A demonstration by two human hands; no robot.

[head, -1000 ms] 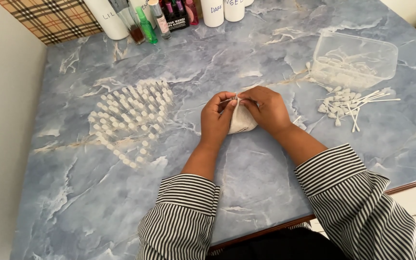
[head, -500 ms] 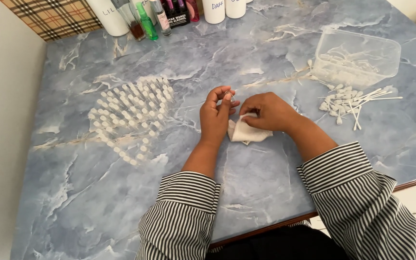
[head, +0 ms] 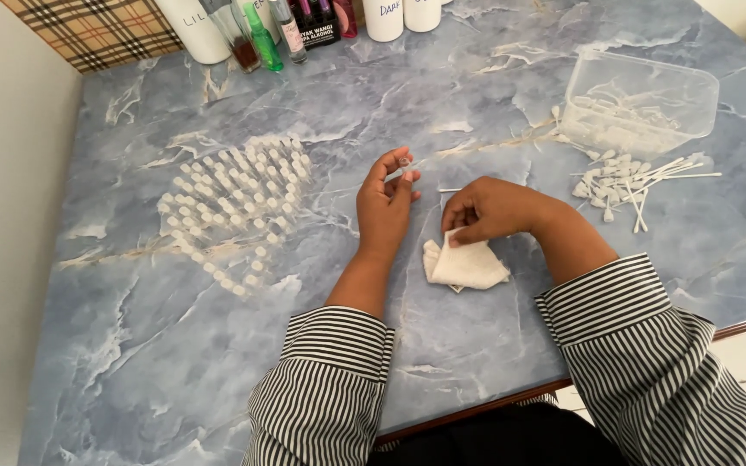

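Blue marble-patterned table (head: 494,345) lies under our hands. Our left hand (head: 384,207) pinches a tiny clear vial (head: 405,161) between thumb and fingertips, lifted just above the surface. Our right hand (head: 489,210) presses a folded white tissue (head: 466,266) flat, fingers closed on its upper edge. Rows of small capped vials (head: 235,211) stand well to the left; loose white stick applicators (head: 628,181) lie beside a clear plastic tub (head: 641,103) on the right. We judge a light, steady pinch best, keeping the vial upright and near the tissue.
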